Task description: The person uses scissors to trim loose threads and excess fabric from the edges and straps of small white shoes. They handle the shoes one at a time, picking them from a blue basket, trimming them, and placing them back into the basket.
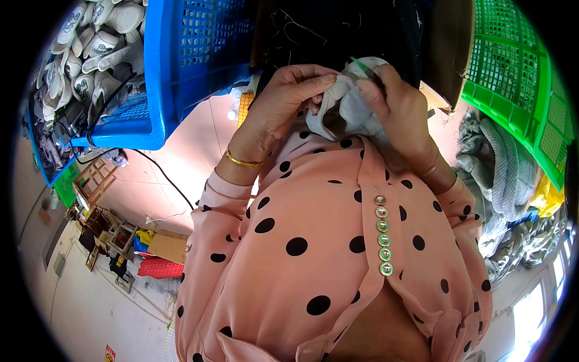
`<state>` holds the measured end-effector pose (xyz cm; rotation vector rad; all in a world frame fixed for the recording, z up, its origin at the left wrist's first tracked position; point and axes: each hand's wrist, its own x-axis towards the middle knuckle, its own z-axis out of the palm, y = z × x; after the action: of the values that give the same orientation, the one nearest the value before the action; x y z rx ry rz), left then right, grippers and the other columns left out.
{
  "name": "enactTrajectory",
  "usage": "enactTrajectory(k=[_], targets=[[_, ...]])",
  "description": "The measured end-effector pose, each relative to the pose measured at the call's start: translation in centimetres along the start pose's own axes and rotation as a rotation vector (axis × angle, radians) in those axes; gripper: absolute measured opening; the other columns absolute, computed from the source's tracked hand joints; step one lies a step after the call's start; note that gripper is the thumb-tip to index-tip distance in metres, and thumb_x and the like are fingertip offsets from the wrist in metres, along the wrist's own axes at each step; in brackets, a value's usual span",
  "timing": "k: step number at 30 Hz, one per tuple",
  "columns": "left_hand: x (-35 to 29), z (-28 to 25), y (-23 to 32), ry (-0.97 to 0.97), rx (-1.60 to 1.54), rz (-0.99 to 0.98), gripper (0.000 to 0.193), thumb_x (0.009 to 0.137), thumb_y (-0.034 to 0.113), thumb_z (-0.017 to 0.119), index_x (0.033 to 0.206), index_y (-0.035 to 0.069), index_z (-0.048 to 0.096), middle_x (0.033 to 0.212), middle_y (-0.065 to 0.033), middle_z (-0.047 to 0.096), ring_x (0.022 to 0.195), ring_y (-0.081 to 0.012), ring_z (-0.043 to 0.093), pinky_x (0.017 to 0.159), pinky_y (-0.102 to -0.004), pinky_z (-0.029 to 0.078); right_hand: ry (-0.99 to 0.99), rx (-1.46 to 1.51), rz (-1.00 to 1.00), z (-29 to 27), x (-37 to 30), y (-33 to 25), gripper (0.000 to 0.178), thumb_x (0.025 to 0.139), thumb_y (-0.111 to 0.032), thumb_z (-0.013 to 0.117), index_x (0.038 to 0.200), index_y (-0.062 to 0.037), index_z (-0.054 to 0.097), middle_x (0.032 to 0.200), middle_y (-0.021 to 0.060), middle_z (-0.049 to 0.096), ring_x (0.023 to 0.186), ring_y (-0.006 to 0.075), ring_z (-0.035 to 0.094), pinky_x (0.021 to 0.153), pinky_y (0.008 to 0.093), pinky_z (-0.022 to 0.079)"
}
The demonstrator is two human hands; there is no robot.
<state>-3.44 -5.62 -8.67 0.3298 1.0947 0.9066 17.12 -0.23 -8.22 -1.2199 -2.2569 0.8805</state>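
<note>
Close to my body, both hands hold a small white-grey shoe upper (351, 108), its fabric curved and folded. My left hand (282, 99) is closed, thumb and fingers pinching its left edge. My right hand (399, 102) is closed at the other side, the thumb lying against the fabric. A thin green thing (360, 65), blurred, sticks out beside the right fingertips; its kind cannot be made out. Part of the upper is hidden behind the right fingers.
At left, a blue plastic basket (158, 114) stands by piled white shoe uppers (99, 51). A black cable (158, 166) runs below it. At right are a green basket (518, 105) and heaped grey fabric pieces (503, 169). Wooden stools (93, 181) stand farther left.
</note>
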Motion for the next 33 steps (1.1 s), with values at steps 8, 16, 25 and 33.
enactTrajectory(k=[8,16,25,33], targets=[[0.1,-1.0,-0.5,-0.012,-0.059,0.001,0.023,0.091,0.015,0.066,0.109,0.000,0.068,0.083,-0.0028,0.069,0.065,-0.0053,0.061,0.058,-0.0169,0.047,-0.127,-0.117,-0.103,-1.7,1.0,1.2,0.038,0.091,-0.041,0.062,0.083,-0.0043,0.057,0.062,0.0112,0.060,0.054,0.0298,0.061,0.048,0.0349,0.047],[0.0,-1.0,-0.3,-0.011,-0.102,-0.006,0.023,0.091,0.013,0.066,0.109,0.000,0.068,0.083,-0.0028,0.069,0.065,-0.0057,0.061,0.058,-0.0168,0.047,-0.164,-0.281,-0.202,-1.3,1.3,1.1,0.040,0.089,-0.044,0.062,0.078,-0.0061,0.056,0.054,0.0091,0.055,0.047,0.0268,0.058,0.043,0.0339,0.045],[0.2,-1.0,-0.4,-0.027,-0.088,-0.015,0.022,0.090,0.014,0.067,0.108,0.002,0.069,0.082,-0.0013,0.068,0.064,-0.0052,0.059,0.058,-0.0171,0.046,-0.207,-0.322,-0.192,-1.3,1.4,0.8,0.041,0.090,-0.045,0.060,0.077,-0.0068,0.056,0.051,0.0079,0.054,0.045,0.0252,0.057,0.043,0.0327,0.044],[0.0,-0.3,0.4,-0.037,0.076,0.040,0.023,0.091,0.016,0.066,0.109,0.001,0.068,0.084,-0.0005,0.067,0.069,-0.0047,0.058,0.063,-0.0169,0.046,-0.172,0.417,0.104,-1.7,2.4,1.2,0.031,0.091,-0.032,0.064,0.093,-0.0012,0.063,0.075,0.0133,0.064,0.063,0.0246,0.063,0.058,0.0270,0.048]])
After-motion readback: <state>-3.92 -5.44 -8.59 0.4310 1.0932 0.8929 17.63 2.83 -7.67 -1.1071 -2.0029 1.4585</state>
